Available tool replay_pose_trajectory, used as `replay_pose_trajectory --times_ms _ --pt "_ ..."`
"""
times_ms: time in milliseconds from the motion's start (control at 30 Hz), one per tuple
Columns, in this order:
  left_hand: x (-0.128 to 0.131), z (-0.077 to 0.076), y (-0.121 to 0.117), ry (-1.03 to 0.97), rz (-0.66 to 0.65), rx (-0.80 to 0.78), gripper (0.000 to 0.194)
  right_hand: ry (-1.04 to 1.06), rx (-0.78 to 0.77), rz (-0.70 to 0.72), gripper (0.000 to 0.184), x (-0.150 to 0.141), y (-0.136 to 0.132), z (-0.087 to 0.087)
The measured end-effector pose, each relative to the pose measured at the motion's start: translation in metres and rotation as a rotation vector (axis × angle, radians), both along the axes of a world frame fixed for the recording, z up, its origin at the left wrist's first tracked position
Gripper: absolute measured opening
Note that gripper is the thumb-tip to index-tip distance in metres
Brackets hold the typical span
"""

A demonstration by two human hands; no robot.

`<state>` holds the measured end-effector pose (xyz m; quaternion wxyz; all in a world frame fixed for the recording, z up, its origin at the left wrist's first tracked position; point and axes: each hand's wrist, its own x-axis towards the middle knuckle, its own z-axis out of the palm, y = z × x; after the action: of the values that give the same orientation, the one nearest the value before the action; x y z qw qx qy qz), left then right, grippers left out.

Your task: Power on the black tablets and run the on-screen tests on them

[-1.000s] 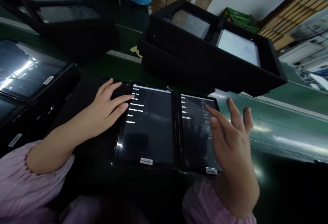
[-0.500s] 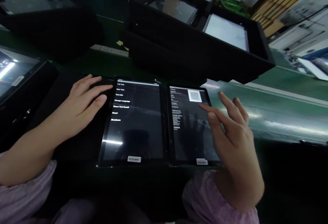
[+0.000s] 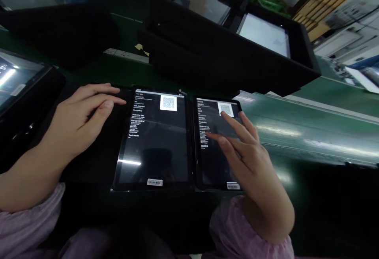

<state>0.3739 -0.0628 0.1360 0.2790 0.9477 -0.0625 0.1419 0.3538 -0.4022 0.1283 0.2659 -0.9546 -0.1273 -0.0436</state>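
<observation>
Two tablets lie side by side in front of me, screens up. The left tablet [image 3: 156,148] shows a "Test Info" page with a QR code at its upper right and a barcode label near its bottom edge. My left hand [image 3: 83,121] is open just left of it, fingertips near its upper left edge, holding nothing. Over the right tablet [image 3: 213,164] hovers my right hand [image 3: 248,152], fingers apart and empty, its index finger pointing at the text lines. Whether that fingertip touches the glass I cannot tell. The hand covers part of this tablet's right side.
Behind the tablets stands a black tray [image 3: 207,49] with two screened devices in its compartments. Another black tray [image 3: 59,26] is at the far left. A labelled tablet [image 3: 17,73] rests on a dark support at the left. The green bench [image 3: 310,132] extends right.
The left tablet's screen has switched from a menu list to the test info page with a QR code. My right hand has moved left over the right tablet; my left hand has drawn back slightly left.
</observation>
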Motion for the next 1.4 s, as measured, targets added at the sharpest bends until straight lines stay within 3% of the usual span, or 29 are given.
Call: replay_pose_trajectory --times_ms 200,400,533,667,867,967,1133,1400 --pt "0.001 -0.005 0.005 0.024 -0.017 0.057 0.035 0.058 0.004 0.120 0.041 -0.002 0.006 -0.001" --pt "0.001 -0.009 0.009 0.035 -0.036 0.027 0.037 0.103 -0.011 0.117 0.046 -0.002 0.001 -0.009" --pt "0.001 -0.009 0.011 0.045 -0.041 0.039 0.037 0.061 -0.046 -0.012 0.054 -0.001 -0.018 -0.012" --pt "0.001 -0.012 0.011 0.069 -0.049 0.041 0.038 -0.067 -0.062 -0.149 0.053 -0.004 -0.029 -0.003" --pt "0.002 -0.019 0.001 0.163 -0.252 0.098 0.043 -0.152 -0.037 -0.223 0.048 0.001 -0.023 0.001" --pt "0.001 -0.020 -0.002 0.168 -0.253 0.078 0.046 -0.176 -0.076 -0.158 0.052 0.018 -0.024 -0.007" --pt "0.002 -0.022 0.002 0.166 -0.100 -0.009 0.050 -0.143 -0.136 0.019 0.053 0.052 -0.026 -0.016" --pt "0.006 -0.023 0.003 0.192 -0.058 -0.031 0.050 -0.150 -0.126 0.050 0.056 0.071 -0.026 -0.027"
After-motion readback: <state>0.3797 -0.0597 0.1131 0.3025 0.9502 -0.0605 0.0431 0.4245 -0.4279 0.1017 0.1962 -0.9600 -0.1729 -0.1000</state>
